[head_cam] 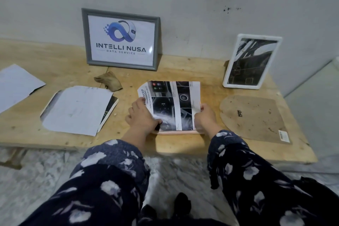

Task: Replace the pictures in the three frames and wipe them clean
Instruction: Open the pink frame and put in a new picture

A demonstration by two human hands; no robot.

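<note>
Left of the pink frame [180,131] lying flat at the table's [55,71] near edge sit loose sheets [77,109] and a crumpled brown cloth [108,81], and behind it to the left the grey frame [121,39] stands finished-looking against the wall. Over the pink frame the left hand [142,115] presses flat on the printed picture [170,102] while the right hand [205,114] pinches its right edge. Right of it lie the backing board [254,118] and the white frame [252,61]; seating the picture seems the step in hand, and next it likely needs squaring before the backing goes on.
</note>
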